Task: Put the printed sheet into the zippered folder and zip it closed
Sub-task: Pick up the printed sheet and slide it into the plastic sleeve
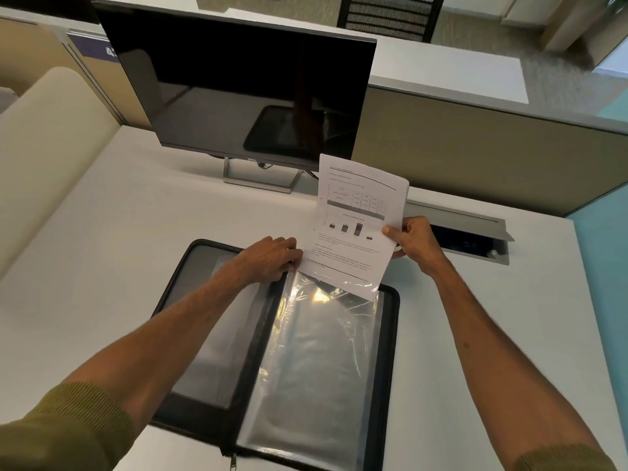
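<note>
Desk (102, 253): monitor (238, 86) behind open folder (390, 334); right hand (416, 241) pinches sheet (356, 219), left (272, 258) grips sleeve (323, 351).

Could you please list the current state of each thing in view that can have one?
Zippered folder: unzipped, lying open flat.
Clear sleeve: mouth held open.
Printed sheet: bottom edge entering sleeve, mostly out.
Left hand: holding sleeve's top edge.
Right hand: gripping sheet.
Monitor: off.
Desk cable hatch: open.

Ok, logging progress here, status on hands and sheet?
Right hand pinching printed sheet, bottom edge entering clear sleeve. Left hand holding sleeve mouth. Zippered folder open flat. Nothing blocking.
</note>
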### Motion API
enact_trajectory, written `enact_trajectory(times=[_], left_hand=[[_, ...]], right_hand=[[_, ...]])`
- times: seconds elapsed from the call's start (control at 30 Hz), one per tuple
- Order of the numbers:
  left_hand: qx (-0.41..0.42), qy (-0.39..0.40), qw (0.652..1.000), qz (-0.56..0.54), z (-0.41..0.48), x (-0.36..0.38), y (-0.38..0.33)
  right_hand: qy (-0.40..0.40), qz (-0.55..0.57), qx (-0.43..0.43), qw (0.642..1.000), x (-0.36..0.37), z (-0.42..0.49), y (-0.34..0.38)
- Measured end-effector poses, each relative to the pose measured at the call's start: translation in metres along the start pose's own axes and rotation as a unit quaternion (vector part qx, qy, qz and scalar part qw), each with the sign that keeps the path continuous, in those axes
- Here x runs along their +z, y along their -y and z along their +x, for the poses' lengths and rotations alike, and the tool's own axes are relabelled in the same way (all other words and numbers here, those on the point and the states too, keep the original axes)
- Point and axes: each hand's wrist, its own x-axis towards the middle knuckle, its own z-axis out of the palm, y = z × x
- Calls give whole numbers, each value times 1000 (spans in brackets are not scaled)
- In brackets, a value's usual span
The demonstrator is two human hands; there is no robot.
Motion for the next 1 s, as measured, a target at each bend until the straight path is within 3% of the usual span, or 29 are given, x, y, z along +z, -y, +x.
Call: enact_trajectory(times=[0.33,0.6,0.87,1.0], left_hand=[[-7,-11,1000,-24,-7,3,4],[-48,-56,992,-98,-9,10,-12],[-30,-56,992,-106,-4,17,-29],[-34,-74,992,-98,-3,13,-26]], right_hand=[[7,31,4,999,3,2,1],[-5,-42,3,999,4,1,-3],[-12,76,21,997,-3,-13,-17],[-5,77,25,997,-5,-14,-19]])
